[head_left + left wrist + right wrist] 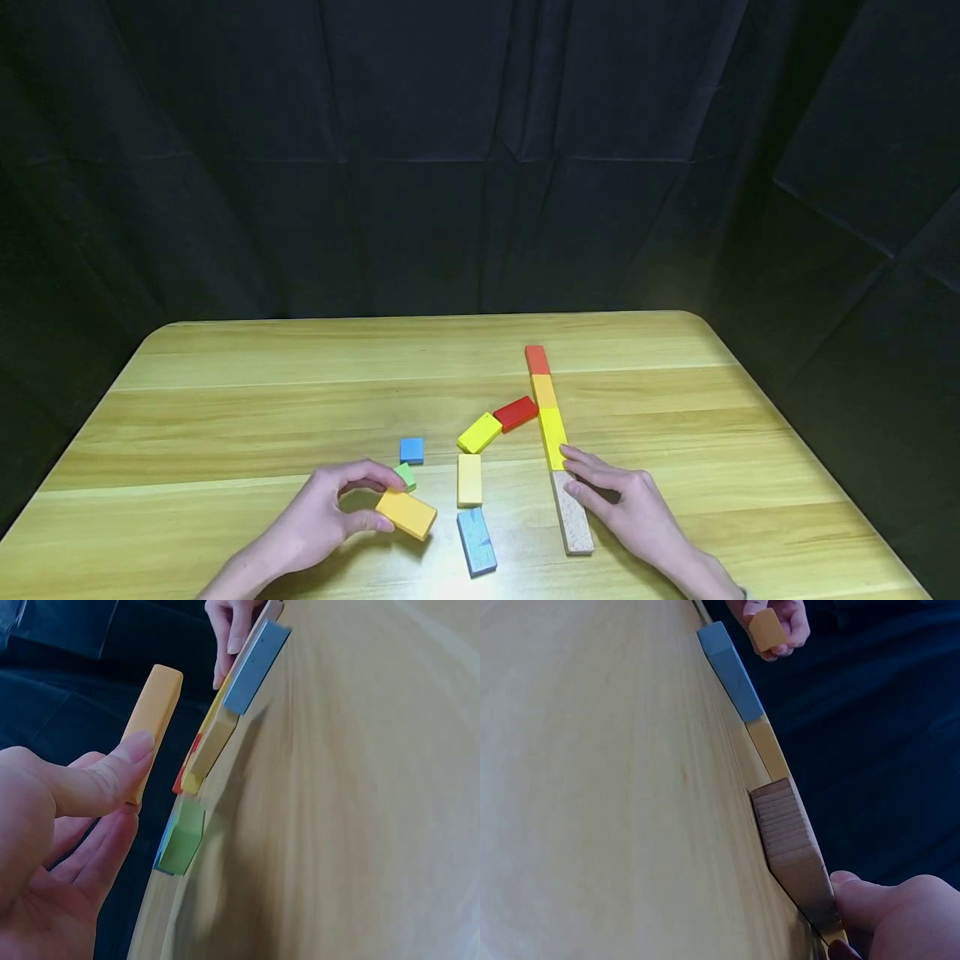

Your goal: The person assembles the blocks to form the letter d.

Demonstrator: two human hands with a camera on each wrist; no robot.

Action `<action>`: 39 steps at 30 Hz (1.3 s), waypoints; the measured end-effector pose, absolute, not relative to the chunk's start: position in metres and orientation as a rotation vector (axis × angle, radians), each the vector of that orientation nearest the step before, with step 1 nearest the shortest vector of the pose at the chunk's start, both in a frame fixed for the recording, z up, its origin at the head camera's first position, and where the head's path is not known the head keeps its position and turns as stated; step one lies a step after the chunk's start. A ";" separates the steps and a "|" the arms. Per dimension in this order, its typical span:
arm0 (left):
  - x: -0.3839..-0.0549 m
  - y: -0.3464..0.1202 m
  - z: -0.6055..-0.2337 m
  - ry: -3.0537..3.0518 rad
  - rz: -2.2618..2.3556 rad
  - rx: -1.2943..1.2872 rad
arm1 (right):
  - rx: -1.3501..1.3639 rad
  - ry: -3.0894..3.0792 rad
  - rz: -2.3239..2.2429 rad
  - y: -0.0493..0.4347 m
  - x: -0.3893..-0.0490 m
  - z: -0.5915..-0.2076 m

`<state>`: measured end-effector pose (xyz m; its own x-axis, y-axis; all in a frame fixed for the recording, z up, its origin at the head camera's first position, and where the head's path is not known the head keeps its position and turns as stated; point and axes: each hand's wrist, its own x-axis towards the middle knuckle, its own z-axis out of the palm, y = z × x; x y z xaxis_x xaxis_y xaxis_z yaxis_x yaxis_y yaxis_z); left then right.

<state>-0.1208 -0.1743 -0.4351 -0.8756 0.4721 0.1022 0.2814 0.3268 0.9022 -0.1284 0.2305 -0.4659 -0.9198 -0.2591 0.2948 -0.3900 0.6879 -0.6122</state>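
My left hand (330,512) pinches an orange rectangular block (407,513) between thumb and fingers, off the table in the left wrist view. Behind it lie a partly covered green block (406,476) and a blue square block (412,450). My right hand (633,504) rests its fingertips by the join of a long yellow block (552,437) and a speckled wooden block (572,514). In the right wrist view its thumb touches the wooden block's side. These two form a straight row with a small orange block (543,391) and a red-orange block (537,360).
Left of the row, a curved line runs from a red block (516,413) touching it, through a yellow block (480,432) and a pale yellow block (469,481), to a blue-grey block (477,542). Dark cloth (420,167) hangs behind the wooden table (247,367).
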 end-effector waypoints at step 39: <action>-0.104 -0.068 -0.448 2.424 1.455 1.238 | 0.529 -2.719 1.032 0.230 -0.129 -0.465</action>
